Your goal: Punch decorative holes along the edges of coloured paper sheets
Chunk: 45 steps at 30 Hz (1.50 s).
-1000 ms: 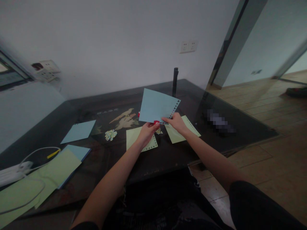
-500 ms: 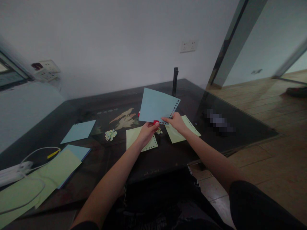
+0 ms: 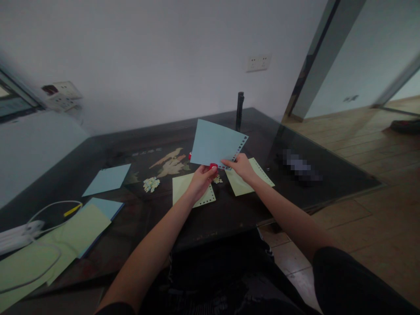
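Short black sleeves (image 3: 344, 278), bare hands (image 3: 199, 181), dark clothing (image 3: 219, 267) with pale trim (image 3: 269, 252).

The held sheet (image 3: 215, 141) is pale blue with dark edge holes (image 3: 242, 143), the punch (image 3: 213, 166) red, the paper (image 3: 182, 186) at the sheet's seven o'clock yellow-green, and the tabletop (image 3: 226, 218) black with a tan bird motif (image 3: 171, 165).

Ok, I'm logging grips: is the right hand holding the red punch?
No, the left hand holds the red punch; the right hand grips blue paper.

Tabletop (image 3: 229, 214) | pale Chinese characters (image 3: 146, 152) by bird picture (image 3: 171, 167) | too blurred to read
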Motion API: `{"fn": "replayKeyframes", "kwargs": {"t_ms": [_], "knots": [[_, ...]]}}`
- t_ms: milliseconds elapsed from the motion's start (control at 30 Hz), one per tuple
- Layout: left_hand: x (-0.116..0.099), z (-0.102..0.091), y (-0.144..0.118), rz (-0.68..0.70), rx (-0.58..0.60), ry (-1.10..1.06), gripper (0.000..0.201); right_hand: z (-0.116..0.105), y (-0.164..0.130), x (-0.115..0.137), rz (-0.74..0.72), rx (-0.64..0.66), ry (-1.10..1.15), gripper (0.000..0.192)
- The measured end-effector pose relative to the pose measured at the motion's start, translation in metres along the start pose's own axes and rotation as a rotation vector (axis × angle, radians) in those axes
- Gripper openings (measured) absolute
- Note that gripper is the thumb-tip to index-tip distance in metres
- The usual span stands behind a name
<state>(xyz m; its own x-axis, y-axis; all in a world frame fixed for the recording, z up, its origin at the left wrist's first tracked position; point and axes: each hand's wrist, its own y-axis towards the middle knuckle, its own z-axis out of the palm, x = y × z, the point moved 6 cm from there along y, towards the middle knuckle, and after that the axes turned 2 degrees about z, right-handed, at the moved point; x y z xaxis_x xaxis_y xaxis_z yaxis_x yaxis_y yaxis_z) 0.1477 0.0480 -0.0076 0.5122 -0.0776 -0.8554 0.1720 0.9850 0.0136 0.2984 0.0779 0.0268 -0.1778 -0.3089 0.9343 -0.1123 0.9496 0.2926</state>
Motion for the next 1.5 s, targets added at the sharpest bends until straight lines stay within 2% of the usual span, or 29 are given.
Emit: {"fn": "replayKeyframes", "kwargs": {"t_ms": [633, 833, 1200, 1500], "knots": [[-0.003, 0.0, -0.002, 0.018, -0.032, 0.041, 0.035, -0.001, 0.001, -0.002, -0.006, -0.024, 0.033, 0.029], [-0.003, 0.001, -0.002, 0.032, -0.01, 0.046, 0.036, -0.001, 0.0, -0.001, 0.021, -0.023, 0.044, 0.031], [-0.002, 0.003, -0.001, -0.001, -0.028, 0.038, 0.034, 0.0, 0.003, -0.009, 0.015, 0.006, 0.015, 0.031], [0.001, 0.003, 0.0, -0.027, -0.005, 0.035, 0.032, 0.0, 0.002, -0.006, 0.031, 0.016, 0.023, 0.03]]}}
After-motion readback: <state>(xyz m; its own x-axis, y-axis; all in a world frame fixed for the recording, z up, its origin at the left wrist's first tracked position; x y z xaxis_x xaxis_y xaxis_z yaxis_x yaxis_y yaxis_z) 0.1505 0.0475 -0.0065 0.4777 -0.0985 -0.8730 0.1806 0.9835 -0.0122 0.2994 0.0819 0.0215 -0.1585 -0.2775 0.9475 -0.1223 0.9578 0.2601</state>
